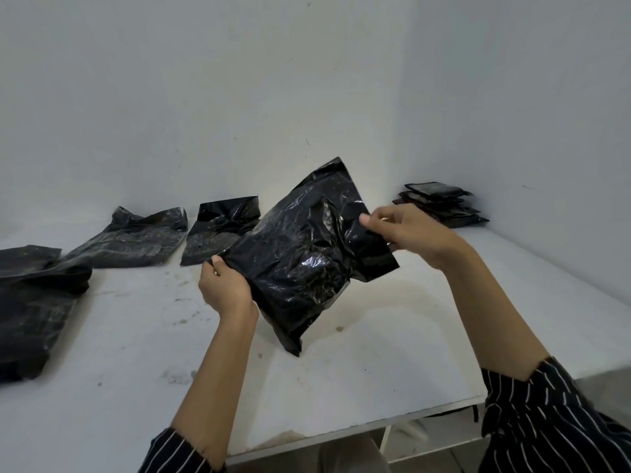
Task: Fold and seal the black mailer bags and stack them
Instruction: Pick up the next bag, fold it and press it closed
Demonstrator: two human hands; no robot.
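Here, a person holds one black mailer bag [304,254] in the air above a white surface [375,370], tilted so that one corner points down. Three more bags lie loose and unsealed along the left and back of the surface: a near bag [34,302] at the left edge, a middle bag [136,240] beyond it, and a far bag [218,230] beside that, partly hidden behind the held one. A single stack [440,204] of flat, folded bags sits in the far right corner against the wall; its layers are too small to count with certainty. The left hand [225,288] has a tight grip on the held bag's lower left edge, fingers curled round the plastic, the back of the hand toward the camera. The right hand [403,233] keeps a narrow grip, thumb and fingers pinching the bag's right edge. Both forearms reach forward, the right raised higher, bare below dark striped sleeves [546,421].
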